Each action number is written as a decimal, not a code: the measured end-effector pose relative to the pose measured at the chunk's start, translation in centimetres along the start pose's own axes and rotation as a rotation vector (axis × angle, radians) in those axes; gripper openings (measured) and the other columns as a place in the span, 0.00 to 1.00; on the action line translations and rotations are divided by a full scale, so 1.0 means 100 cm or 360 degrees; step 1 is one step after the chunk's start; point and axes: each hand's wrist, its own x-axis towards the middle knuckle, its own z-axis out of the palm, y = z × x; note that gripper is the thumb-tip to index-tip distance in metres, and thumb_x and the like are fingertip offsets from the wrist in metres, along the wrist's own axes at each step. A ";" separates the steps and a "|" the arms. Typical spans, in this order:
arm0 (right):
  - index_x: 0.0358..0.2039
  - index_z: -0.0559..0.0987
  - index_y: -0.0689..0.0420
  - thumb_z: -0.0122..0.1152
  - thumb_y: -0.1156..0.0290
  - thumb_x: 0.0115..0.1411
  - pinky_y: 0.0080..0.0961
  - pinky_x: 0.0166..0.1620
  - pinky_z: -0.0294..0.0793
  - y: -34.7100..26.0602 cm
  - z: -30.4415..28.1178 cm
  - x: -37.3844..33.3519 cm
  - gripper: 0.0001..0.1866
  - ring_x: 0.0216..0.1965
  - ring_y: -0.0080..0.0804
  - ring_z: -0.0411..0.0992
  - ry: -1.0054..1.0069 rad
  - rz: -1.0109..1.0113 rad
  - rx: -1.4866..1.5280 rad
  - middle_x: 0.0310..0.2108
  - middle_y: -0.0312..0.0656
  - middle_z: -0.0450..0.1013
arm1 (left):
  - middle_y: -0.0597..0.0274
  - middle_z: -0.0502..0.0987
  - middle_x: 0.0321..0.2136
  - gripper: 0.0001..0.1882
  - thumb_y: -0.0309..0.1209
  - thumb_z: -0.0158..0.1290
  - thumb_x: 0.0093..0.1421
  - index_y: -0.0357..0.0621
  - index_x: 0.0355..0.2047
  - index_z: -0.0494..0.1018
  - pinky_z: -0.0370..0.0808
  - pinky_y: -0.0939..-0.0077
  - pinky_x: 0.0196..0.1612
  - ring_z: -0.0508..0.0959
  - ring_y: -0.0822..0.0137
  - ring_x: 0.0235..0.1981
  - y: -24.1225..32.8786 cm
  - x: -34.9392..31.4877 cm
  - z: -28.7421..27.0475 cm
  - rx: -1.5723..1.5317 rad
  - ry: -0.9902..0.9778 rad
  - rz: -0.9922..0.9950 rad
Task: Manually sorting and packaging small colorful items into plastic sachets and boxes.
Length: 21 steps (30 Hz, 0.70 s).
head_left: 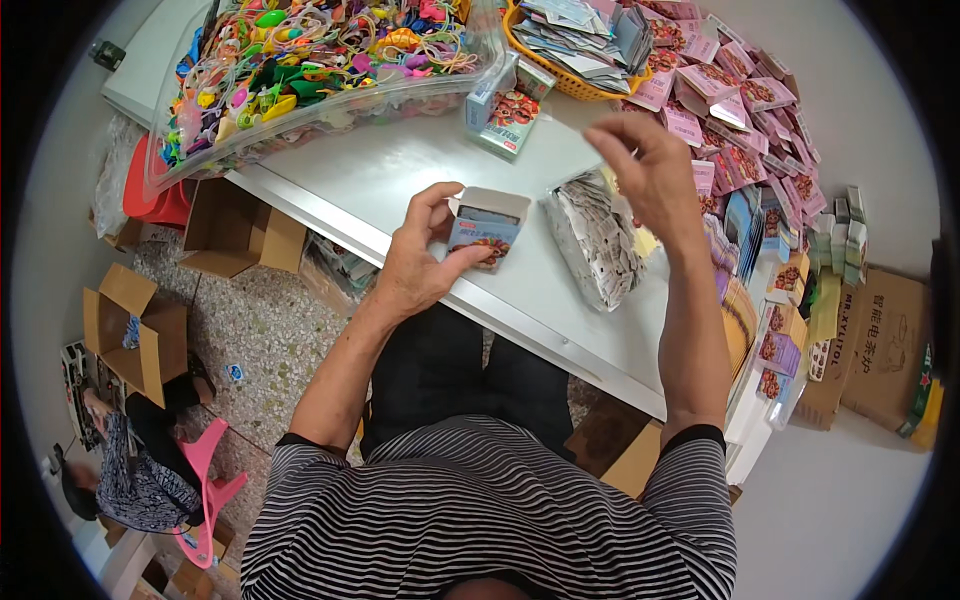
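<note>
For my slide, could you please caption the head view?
Left hand holding opened blue cardboard box; right hand near a clear plastic bag.

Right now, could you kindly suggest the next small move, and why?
Perhaps lower the right hand to the clear plastic bag of whitish pieces: it hovers near that bag, while the left hand holds the pale blue cardboard box, whose top flap stands open.

On the white table (375,180), a clear bin (488,45) is set beyond the left hand (415,255); a bag of papers (597,240) is laid near the right hand (650,175), pink boxes (735,90) piled beyond.
</note>
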 end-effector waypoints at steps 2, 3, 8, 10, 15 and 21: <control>0.43 0.83 0.64 0.64 0.70 0.64 0.21 0.38 0.74 0.016 -0.011 0.021 0.11 0.32 0.21 0.74 0.0123 -0.0022 -0.0208 0.32 0.39 0.80 | 0.49 0.81 0.42 0.38 0.19 0.65 0.55 0.39 0.61 0.56 0.77 0.70 0.49 0.81 0.63 0.43 -0.004 0.009 -0.001 -0.0087 0.0029 -0.0017; 0.43 0.83 0.64 0.63 0.70 0.64 0.21 0.38 0.74 0.023 -0.016 0.028 0.12 0.32 0.22 0.74 0.0176 -0.0051 -0.0247 0.32 0.39 0.80 | 0.49 0.81 0.42 0.39 0.19 0.66 0.54 0.39 0.61 0.56 0.77 0.70 0.48 0.82 0.63 0.43 -0.006 0.012 -0.004 -0.0157 0.0052 -0.0044; 0.43 0.82 0.64 0.64 0.68 0.63 0.23 0.37 0.73 0.053 -0.040 0.006 0.13 0.33 0.26 0.75 -0.0109 0.0252 -0.0263 0.34 0.42 0.81 | 0.49 0.81 0.40 0.40 0.21 0.68 0.53 0.41 0.61 0.56 0.78 0.70 0.48 0.82 0.63 0.41 -0.013 0.012 -0.003 -0.0165 0.0092 -0.0122; 0.45 0.82 0.62 0.63 0.68 0.63 0.24 0.38 0.74 0.053 -0.041 -0.014 0.13 0.36 0.27 0.75 -0.0363 0.0128 -0.0499 0.38 0.43 0.80 | 0.49 0.82 0.40 0.40 0.21 0.68 0.53 0.41 0.61 0.56 0.78 0.70 0.48 0.82 0.63 0.41 -0.014 0.014 -0.004 -0.0190 0.0091 -0.0143; 0.51 0.79 0.56 0.63 0.70 0.62 0.30 0.41 0.75 0.047 -0.026 -0.044 0.17 0.41 0.35 0.76 -0.0336 0.0200 -0.0285 0.43 0.43 0.78 | 0.49 0.82 0.40 0.40 0.22 0.69 0.52 0.41 0.61 0.56 0.77 0.71 0.47 0.82 0.64 0.40 -0.016 0.012 -0.009 -0.0221 0.0115 -0.0114; 0.44 0.82 0.58 0.63 0.76 0.59 0.32 0.42 0.74 0.058 -0.020 -0.052 0.12 0.38 0.40 0.77 -0.0326 -0.0188 -0.0688 0.36 0.45 0.77 | 0.49 0.82 0.41 0.41 0.22 0.68 0.52 0.41 0.61 0.56 0.77 0.72 0.47 0.82 0.65 0.41 -0.012 0.009 -0.005 -0.0236 0.0151 -0.0109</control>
